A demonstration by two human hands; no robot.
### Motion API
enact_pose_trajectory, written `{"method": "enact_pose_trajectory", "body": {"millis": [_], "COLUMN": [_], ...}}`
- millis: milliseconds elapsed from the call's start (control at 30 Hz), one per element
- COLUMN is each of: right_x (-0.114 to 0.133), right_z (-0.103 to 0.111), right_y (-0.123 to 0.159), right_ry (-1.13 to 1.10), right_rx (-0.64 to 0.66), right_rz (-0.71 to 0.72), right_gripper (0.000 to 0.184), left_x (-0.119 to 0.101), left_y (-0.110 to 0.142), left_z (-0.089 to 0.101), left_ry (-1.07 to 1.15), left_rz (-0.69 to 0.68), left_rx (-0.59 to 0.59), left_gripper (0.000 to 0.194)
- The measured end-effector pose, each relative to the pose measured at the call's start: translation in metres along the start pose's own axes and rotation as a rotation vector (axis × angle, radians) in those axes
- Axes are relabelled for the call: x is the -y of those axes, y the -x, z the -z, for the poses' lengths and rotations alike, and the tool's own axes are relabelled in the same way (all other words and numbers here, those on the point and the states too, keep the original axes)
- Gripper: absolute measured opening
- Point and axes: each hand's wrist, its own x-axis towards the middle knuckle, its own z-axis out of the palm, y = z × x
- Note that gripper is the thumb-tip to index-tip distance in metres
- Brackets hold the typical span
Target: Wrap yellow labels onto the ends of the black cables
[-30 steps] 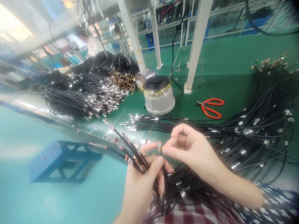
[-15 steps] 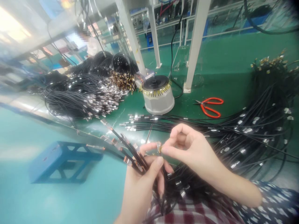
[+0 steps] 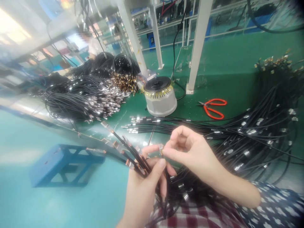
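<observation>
My left hand [image 3: 147, 183] is closed around a bundle of black cables [image 3: 134, 152], whose metal-tipped ends fan out up and to the left. Its index finger reaches right, against a small metal connector [image 3: 161, 148]. My right hand [image 3: 190, 147] pinches at that connector with thumb and index finger, the other fingers curled. The fingertips partly cover the connector, and a cable seems to run down from it. More black cables [image 3: 185, 190] with shiny ends lie across my lap, below both hands.
A white round device with a black top [image 3: 160, 98] stands on the green bench [image 3: 220, 79]. Scissors with orange handles [image 3: 215, 108] lie right of it. Coiled cables [image 3: 78, 98] are piled left, loose cables [image 3: 251, 126] right. A blue stool [image 3: 59, 164] stands on the floor. A person [image 3: 92, 47] is behind.
Both hands keep nearly the same pose and hold. My right hand has shifted very slightly left, and the view has moved a little.
</observation>
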Motion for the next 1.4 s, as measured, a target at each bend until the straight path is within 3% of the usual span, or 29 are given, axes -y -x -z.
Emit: {"method": "enact_pose_trajectory", "body": {"millis": [267,700,967,1400], "right_x": [-0.005,-0.007,-0.009,-0.009], "right_z": [-0.005,-0.003,0.006,-0.001], "right_y": [0.001,0.0,-0.001,-0.005], "right_ry": [0.073,0.091,-0.116,0.022], "right_rx": [-0.039,-0.091,0.008,-0.045], "right_rz": [0.034,0.061,-0.083,-0.002], "right_gripper": [0.029,0.029,0.031,0.034], "left_x": [0.004,0.001,0.004,0.006], "left_y": [-0.013,-0.021,-0.025,-0.023], "left_z": [0.002,0.011,0.016,0.015], "left_ry": [0.038,0.017,0.055,0.088], "left_rz": [-0.053,0.051,0.041,0.047], "left_rx": [-0.092,0.034,0.014,0.0], "left_gripper": [0.018,0.023,0.021,0.022]}}
